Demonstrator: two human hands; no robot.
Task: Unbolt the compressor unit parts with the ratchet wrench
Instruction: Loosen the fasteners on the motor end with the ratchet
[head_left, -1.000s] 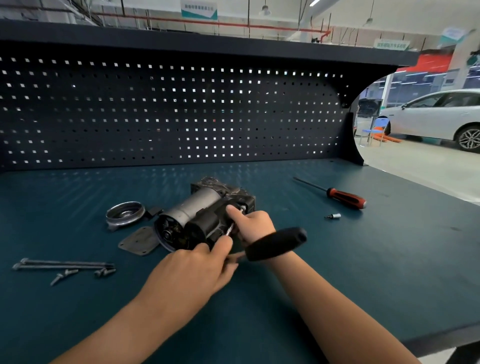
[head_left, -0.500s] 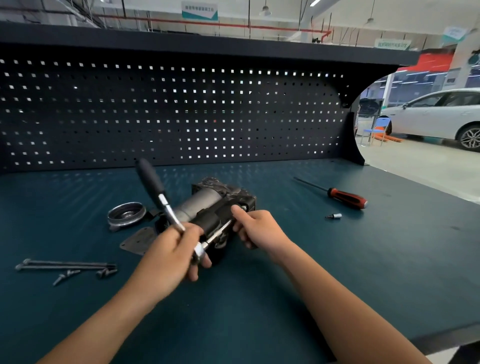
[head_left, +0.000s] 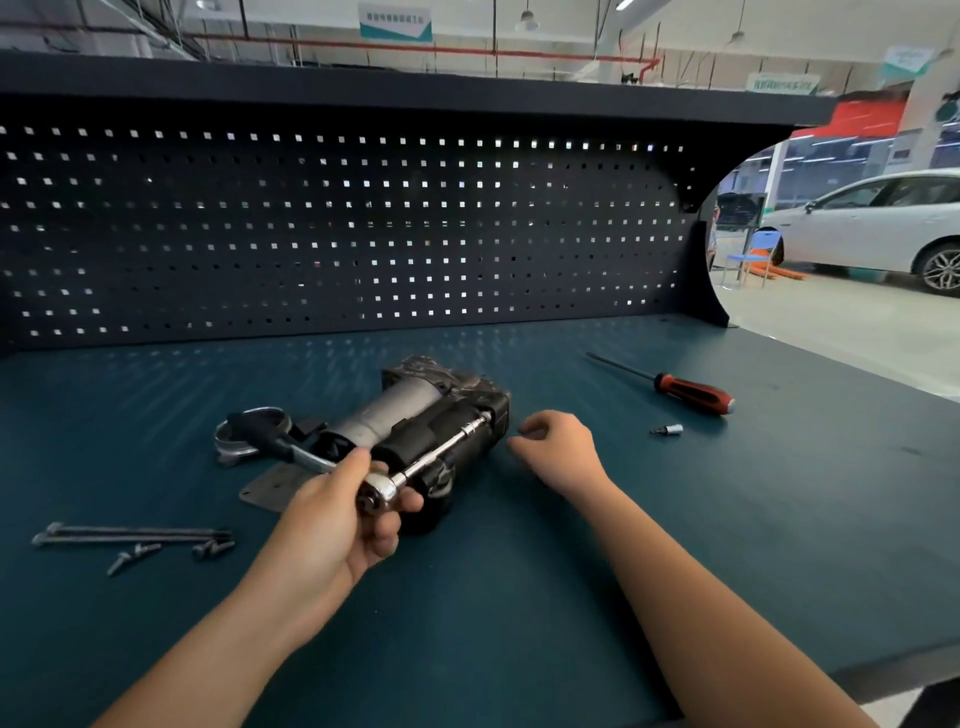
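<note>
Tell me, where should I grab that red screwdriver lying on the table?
Grab the screwdriver by its thick red-and-black handle, coming down from above. It lies flat on the bench, and the handle is much fatter than the thin metal shaft pointing away to the left. The right hand is nearer and holds nothing.

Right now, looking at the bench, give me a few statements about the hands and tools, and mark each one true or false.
The left hand grips the ratchet wrench at its head. True.
The right hand grips the compressor unit. False: it is beside the unit, holding nothing.
The screwdriver lies left of the unit. False: it lies to its right.
Loose bolts lie on the bench to the unit's left. True.
</note>
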